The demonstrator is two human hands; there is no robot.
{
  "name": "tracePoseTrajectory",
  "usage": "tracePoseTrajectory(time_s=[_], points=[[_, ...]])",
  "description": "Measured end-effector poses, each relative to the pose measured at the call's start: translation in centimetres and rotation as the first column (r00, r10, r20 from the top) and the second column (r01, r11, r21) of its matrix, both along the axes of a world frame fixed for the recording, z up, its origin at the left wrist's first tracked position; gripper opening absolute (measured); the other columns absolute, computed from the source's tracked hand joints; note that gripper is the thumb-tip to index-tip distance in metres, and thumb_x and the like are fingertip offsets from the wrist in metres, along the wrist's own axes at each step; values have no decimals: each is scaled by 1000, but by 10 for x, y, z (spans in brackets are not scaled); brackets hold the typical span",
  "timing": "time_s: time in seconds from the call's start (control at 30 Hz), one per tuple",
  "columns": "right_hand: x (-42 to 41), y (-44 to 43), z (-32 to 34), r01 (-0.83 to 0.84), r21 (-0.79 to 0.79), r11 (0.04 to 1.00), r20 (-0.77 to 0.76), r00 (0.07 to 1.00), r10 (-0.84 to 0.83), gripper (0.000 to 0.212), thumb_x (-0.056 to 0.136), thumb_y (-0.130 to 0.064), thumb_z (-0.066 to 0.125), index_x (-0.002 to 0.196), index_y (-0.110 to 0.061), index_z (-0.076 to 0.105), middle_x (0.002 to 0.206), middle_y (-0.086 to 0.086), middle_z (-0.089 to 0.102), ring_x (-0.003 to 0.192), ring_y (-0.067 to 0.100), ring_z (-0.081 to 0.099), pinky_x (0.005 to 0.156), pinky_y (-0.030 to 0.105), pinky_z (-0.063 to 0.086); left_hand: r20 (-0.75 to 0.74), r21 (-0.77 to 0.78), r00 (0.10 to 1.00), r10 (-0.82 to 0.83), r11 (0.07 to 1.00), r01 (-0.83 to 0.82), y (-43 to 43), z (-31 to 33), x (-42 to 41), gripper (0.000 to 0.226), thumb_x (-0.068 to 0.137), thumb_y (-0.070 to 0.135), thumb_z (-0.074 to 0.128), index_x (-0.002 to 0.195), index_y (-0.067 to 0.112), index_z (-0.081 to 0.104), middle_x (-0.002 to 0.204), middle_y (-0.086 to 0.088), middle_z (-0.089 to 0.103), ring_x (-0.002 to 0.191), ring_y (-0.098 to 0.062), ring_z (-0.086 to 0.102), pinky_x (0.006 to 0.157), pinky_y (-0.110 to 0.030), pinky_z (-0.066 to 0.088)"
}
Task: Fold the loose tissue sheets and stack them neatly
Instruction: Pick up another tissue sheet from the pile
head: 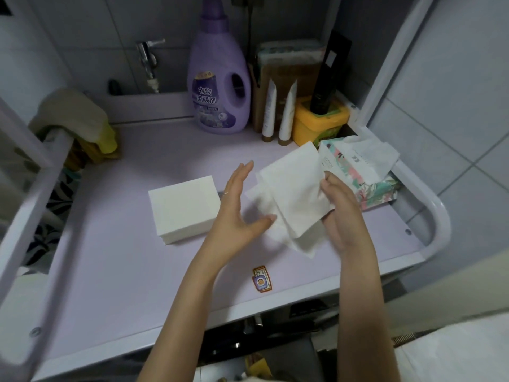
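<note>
A neat stack of folded white tissues (185,209) lies on the lilac worktop (115,271), left of centre. My right hand (337,205) grips a folded white tissue sheet (294,188) by its right edge, held tilted above more loose white sheets (300,244) lying on the worktop. My left hand (238,205) hovers just left of the held sheet, fingers straight, thumb tip close to the loose sheets; it holds nothing. A floral tissue pack (355,172) with sheets sticking out of its top lies right behind my right hand.
A purple softener bottle (219,86), two white tubes (278,111), a yellow tub (319,122) with a black bottle, and a brown box stand at the back. A tap (148,62) and cloths (77,119) are at the left. A small sticker (261,278) lies near the front edge.
</note>
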State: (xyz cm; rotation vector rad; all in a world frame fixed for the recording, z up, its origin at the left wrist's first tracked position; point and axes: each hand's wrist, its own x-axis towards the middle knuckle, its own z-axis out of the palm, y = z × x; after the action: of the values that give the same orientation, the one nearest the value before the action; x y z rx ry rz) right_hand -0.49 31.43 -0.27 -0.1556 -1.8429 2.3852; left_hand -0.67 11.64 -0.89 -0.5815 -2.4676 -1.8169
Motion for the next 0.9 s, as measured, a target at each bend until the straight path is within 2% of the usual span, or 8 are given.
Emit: tracePoseTrajectory(time_s=[0.07,0.13,0.2,0.3,0.47,0.6,0.77,0.9], points=[[0,-8,8,-46,33,998,-38,998,47,22,99,-12,44,84,-15,59,79,-9,67,77,2,61,70,20,47,63,-77,996,-65,995,69,-2,0,2,102,72,32,78,144,46,7,152,22,17,144,-2,11,115,-24,13],[-1,-15,14,-61,68,996,-42,997,64,26,101,-9,41,82,-13,58,73,-10,69,70,2,63,65,17,50,138,-39,984,-116,992,123,-2,0,5,107,73,23,82,146,46,6,145,19,33,137,1,26,112,-22,24],[-3,-17,16,-65,95,993,-32,997,68,23,100,-10,44,85,-14,61,74,-9,70,70,3,64,64,18,51,154,94,977,-146,987,132,-2,2,7,99,79,5,75,149,38,13,127,10,55,124,-4,48,104,-17,37],[-5,-19,18,-20,199,980,15,1000,17,23,100,-16,48,82,-19,63,69,-14,66,67,1,59,65,21,45,8,169,997,-83,982,80,-4,7,8,71,82,-8,66,139,28,44,120,9,61,105,-15,60,89,-27,50],[-6,-23,20,-6,385,923,-26,999,18,37,85,-59,40,105,-36,61,91,-7,60,81,3,56,76,22,41,-139,220,986,96,974,-64,-12,17,11,39,81,-7,62,103,23,71,102,6,68,86,-8,58,69,-25,45],[-3,-24,24,-155,434,888,-216,938,269,66,76,-80,51,120,-31,58,123,-20,59,121,8,53,103,30,43,-176,242,954,243,950,-197,-26,22,8,24,80,0,62,88,20,72,87,13,66,82,-4,58,67,-15,39],[-2,-33,28,-347,519,781,-222,828,515,60,74,-61,70,122,-27,60,139,-9,53,135,14,43,109,36,36,-206,180,897,392,916,-359,-43,25,10,21,82,9,67,86,29,71,90,14,68,88,-7,61,70,-20,44],[-6,-45,27,-373,588,718,-187,801,569,45,76,-33,76,119,-25,64,137,-10,55,135,13,44,109,36,36,-212,149,862,461,887,-437,-54,32,17,21,81,10,68,83,30,70,89,12,67,84,-7,61,68,-17,42]])
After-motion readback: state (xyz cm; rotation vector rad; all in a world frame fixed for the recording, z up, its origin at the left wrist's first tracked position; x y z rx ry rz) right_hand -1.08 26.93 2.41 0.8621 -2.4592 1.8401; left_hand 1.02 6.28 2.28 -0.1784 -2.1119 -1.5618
